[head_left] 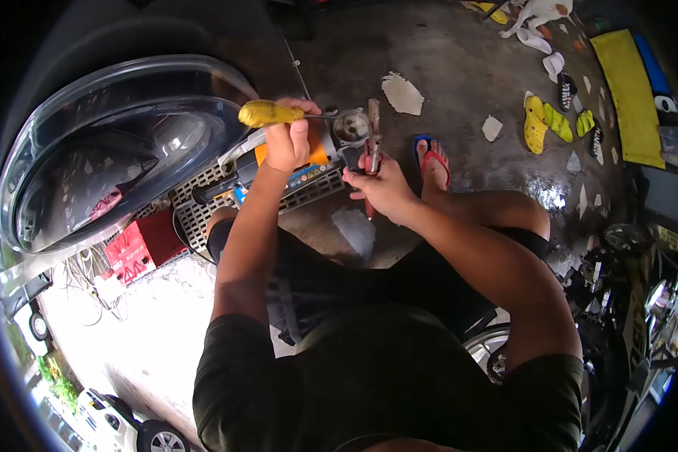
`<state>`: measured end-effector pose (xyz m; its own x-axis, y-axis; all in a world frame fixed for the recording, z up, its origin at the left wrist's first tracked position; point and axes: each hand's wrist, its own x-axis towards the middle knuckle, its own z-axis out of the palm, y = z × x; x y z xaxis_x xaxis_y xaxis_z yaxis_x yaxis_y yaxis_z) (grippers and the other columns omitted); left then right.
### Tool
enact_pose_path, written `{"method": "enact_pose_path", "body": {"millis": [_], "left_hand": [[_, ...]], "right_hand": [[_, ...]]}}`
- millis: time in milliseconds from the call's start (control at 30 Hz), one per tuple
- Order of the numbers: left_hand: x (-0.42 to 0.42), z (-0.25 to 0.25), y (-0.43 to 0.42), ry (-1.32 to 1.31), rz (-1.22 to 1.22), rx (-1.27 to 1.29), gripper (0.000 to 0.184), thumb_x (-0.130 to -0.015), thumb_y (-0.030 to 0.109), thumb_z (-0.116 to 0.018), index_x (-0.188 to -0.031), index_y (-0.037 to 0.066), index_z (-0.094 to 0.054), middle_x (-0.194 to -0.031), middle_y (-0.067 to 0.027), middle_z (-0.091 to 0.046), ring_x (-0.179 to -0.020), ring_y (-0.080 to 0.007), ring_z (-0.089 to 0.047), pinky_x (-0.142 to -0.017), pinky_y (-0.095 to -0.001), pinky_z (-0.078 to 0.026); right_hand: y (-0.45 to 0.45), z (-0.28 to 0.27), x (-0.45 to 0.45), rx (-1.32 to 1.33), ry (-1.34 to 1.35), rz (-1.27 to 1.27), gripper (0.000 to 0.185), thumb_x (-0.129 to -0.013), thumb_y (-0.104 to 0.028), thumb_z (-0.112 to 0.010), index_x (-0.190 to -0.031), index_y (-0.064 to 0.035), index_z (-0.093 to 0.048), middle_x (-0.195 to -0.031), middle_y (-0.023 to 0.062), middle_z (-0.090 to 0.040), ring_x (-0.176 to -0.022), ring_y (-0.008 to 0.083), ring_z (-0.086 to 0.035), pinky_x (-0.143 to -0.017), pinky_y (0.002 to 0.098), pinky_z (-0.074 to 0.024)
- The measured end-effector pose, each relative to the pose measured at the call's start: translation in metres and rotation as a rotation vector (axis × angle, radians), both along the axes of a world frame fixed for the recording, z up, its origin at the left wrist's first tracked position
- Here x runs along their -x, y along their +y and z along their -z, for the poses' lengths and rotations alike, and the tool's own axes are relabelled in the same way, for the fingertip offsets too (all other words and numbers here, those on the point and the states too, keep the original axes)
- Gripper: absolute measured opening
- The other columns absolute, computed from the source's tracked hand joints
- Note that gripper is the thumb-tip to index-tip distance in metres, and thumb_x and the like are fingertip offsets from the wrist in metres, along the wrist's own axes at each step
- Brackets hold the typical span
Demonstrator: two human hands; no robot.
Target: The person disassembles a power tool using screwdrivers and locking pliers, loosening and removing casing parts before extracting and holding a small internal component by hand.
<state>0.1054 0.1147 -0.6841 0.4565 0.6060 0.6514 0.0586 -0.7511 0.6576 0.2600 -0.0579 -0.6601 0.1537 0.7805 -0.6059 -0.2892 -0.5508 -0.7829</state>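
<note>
My left hand (286,143) is closed round a screwdriver (270,114) with a yellow handle; its thin shaft points right, toward a round metal part (350,126). Whether the tip touches that part is too small to tell. In my right hand (384,184) is a hammer (374,120), its worn metal head up beside the round part and its reddish handle end showing below my fingers. Under my left hand lies an orange and blue machine (309,169) on a perforated grey crate.
At the left stands a large clear curved cover (75,151), with a red box (143,245) below it. Yellow clogs (535,124) and other shoes lie on the floor at the upper right, near a dog (542,13). A wheel (493,350) is beside my right leg.
</note>
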Motion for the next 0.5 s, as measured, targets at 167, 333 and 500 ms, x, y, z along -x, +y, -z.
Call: {"method": "enact_pose_path", "body": {"millis": [167,333,500], "left_hand": [[0.008,-0.012,-0.02,-0.245,0.027,0.117,0.051,-0.11,0.046,-0.038,-0.125,-0.002,-0.029,-0.094,-0.0263,-0.066,-0.074,-0.0286,-0.07,-0.07,-0.0384,-0.06],[-0.015,-0.01,-0.011,-0.272,0.008,0.201,0.046,-0.111,0.039,-0.039,-0.13,-0.001,-0.029,-0.099,-0.0246,-0.066,-0.076,-0.0274,-0.07,-0.07,-0.037,-0.06],[-0.044,0.005,-0.012,-0.345,-0.006,0.247,0.042,-0.109,0.03,-0.048,-0.131,-0.004,-0.037,-0.095,-0.0163,-0.068,-0.073,-0.0191,-0.069,-0.069,-0.03,-0.059]], "right_hand": [[-0.002,0.012,0.005,-0.098,-0.084,-0.059,0.027,-0.093,-0.004,-0.072,-0.105,-0.0091,-0.047,-0.101,0.0067,-0.068,-0.1,0.0174,-0.071,-0.078,0.0348,-0.0602],[0.002,0.011,-0.002,-0.022,-0.103,-0.085,0.029,-0.091,-0.001,-0.071,-0.105,-0.007,-0.046,-0.106,0.0109,-0.073,-0.069,0.0142,-0.067,-0.038,0.0301,-0.0436],[-0.004,0.009,-0.003,-0.033,-0.188,-0.15,0.03,-0.09,0.0,-0.071,-0.105,-0.0064,-0.046,-0.103,0.0134,-0.073,-0.045,0.0142,-0.055,-0.033,0.0317,-0.0399]]}}
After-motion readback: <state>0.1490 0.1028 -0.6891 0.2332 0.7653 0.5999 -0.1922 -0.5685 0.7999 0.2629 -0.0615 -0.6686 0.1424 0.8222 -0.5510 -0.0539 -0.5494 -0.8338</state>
